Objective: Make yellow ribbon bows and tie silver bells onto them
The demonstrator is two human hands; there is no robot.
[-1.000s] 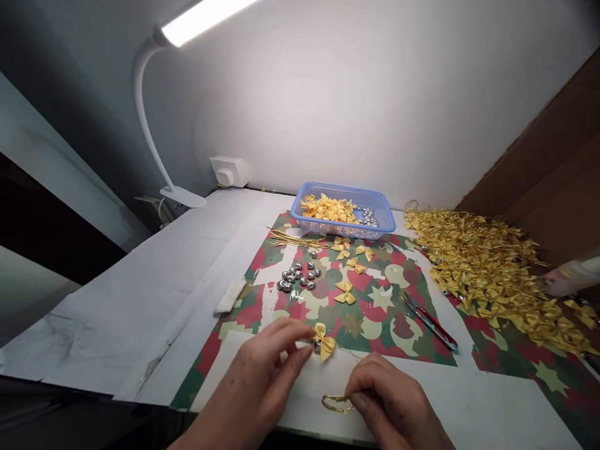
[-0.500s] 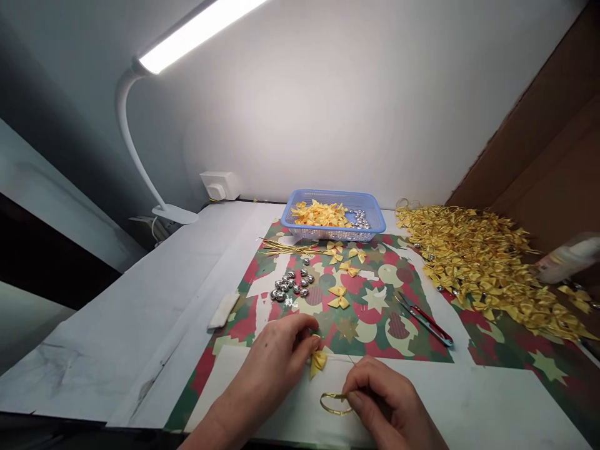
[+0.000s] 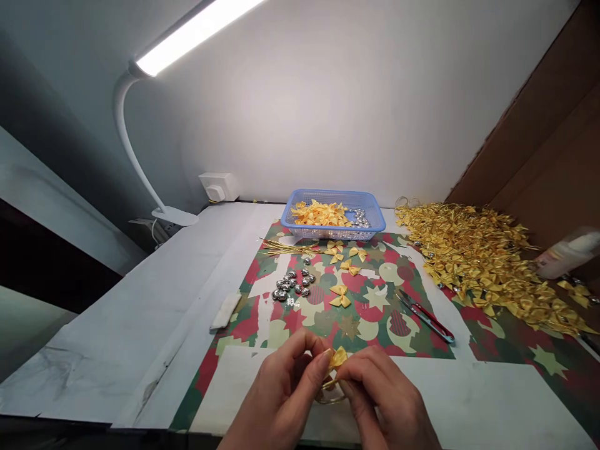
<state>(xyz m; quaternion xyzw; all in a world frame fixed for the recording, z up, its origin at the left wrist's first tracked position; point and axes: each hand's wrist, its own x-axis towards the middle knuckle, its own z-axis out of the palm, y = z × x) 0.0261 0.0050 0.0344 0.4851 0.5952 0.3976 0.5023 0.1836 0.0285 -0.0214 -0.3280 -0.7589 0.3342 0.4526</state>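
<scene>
Close to the table's front edge, my left hand [image 3: 293, 381] pinches a small yellow ribbon bow [image 3: 338, 358] between thumb and forefinger. My right hand [image 3: 387, 394] is closed on a loop of gold cord [image 3: 330, 400], which hangs just below the bow. Fingertips of both hands nearly meet, and they hide where cord and bow come together. Beyond the hands, a single yellow bow [image 3: 340, 296] lies on the patterned paper, with several silver bells [image 3: 288, 285] to its left. More loose bows [image 3: 350, 267] and a bundle of gold cords [image 3: 293, 247] lie farther back.
A blue basket [image 3: 333, 234] holding bows and silver bells stands by the wall. Red-handled snips [image 3: 426, 315] lie at right, before a large heap of yellow bows [image 3: 482, 262] and a bottle [image 3: 567, 255]. A white lamp [image 3: 175, 215] and folded white cloth [image 3: 225, 311] are at left.
My left hand has moved right with the bow, and my right hand has brought the cord loop up against it. The hands are now together.
</scene>
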